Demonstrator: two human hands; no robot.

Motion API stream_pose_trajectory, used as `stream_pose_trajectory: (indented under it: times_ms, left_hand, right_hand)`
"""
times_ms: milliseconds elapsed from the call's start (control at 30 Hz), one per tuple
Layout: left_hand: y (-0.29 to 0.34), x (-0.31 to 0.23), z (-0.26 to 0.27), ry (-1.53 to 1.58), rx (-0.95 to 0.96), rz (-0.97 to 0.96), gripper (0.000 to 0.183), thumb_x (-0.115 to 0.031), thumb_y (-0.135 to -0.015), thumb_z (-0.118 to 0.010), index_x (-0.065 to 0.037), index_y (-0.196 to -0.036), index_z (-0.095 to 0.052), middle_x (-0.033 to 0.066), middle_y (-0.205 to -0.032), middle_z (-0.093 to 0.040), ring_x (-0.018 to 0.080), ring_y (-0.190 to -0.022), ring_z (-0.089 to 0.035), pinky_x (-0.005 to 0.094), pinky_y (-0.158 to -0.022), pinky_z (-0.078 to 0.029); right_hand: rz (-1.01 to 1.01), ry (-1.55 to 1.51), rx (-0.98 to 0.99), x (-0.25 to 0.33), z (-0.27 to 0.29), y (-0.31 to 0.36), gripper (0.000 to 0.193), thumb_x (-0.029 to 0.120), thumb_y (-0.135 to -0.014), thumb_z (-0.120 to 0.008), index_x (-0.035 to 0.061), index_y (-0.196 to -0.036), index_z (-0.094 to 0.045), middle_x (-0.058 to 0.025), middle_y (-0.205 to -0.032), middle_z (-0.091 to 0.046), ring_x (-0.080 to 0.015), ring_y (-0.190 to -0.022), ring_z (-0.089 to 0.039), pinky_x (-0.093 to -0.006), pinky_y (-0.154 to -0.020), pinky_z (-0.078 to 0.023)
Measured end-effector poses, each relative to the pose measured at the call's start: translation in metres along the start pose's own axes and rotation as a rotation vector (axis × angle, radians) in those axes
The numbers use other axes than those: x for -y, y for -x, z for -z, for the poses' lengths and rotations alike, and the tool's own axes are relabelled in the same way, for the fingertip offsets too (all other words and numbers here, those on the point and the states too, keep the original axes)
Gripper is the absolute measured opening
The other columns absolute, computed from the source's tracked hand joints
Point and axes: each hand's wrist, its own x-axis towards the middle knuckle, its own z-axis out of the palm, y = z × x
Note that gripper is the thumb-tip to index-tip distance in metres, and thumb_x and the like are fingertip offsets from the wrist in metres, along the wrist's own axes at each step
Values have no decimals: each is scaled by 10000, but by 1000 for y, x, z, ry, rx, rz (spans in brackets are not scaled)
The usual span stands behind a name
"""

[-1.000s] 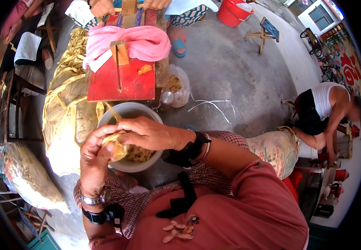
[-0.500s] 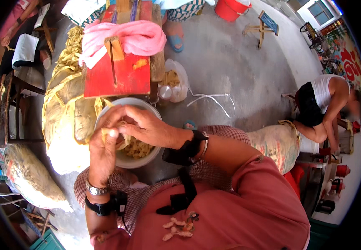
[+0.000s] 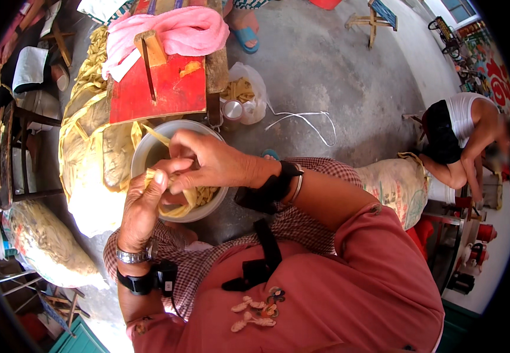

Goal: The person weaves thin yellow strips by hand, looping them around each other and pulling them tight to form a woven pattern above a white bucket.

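Note:
Both my hands are together above a white bucket (image 3: 185,125) that stands between my knees. My left hand (image 3: 139,209), on the left of the bucket, pinches a pale yellow flat strip (image 3: 190,199) between thumb and fingers. My right hand (image 3: 222,165) reaches across from the right with curled fingers at the same strip; its fingertips are partly hidden. A loop of the strip hangs below my fingers, and another length runs up toward the red board (image 3: 169,94). More yellow strips (image 3: 208,194) lie inside the bucket.
Beyond the bucket, a pink towel (image 3: 178,29) and an upright wooden block (image 3: 153,50) sit on the red board. A large sack (image 3: 90,170) with braided strips stands left. A plastic bag (image 3: 253,88) and a jar (image 3: 233,112) are right. A person (image 3: 464,126) bends over farther right.
My right hand has moved slightly right and opened a small gap from my left. The strip's loop hangs lower and wider over the bucket. My view has shifted a little.

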Motion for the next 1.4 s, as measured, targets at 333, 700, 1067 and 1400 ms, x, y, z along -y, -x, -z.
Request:
stream_pose_trajectory:
  times_ms: [333,700,1067,1400]
  left_hand:
    - [11,-4,26,364,21,-138,493,-383,-966,-461,74,-1113,-570,73,-858,-548,189,-685,-569,386,-621,-572]
    - [11,-3,19,227,-178,-59,471,-364,-971,-436,66,-1071,-603,23,-735,-486,142,-609,-479,324,-590,-474]
    - [2,1,31,459,-65,-152,483,-372,-1000,-385,45,-1078,-617,12,-799,-545,120,-596,-477,292,-572,-456]
    - [-14,15,19,-31,-270,-31,319,-244,-901,-631,17,-1085,-616,19,-661,-590,58,-450,-495,180,-398,-387]
  right_hand:
    - [-54,59,117,-2,28,7,220,207,-853,-664,-6,-816,-626,-70,-666,-565,-117,-614,-534,-270,-576,-418]
    - [-428,-213,307,22,4,9,245,273,-948,-535,39,-975,-604,2,-738,-574,-60,-696,-542,-229,-608,-444]
    - [-421,-36,320,19,20,13,301,278,-960,-468,22,-848,-580,-10,-687,-532,-87,-597,-495,-233,-576,-430]
    - [-290,-20,230,4,16,19,253,240,-951,-512,1,-882,-561,-19,-697,-536,-87,-633,-519,-238,-605,-434]
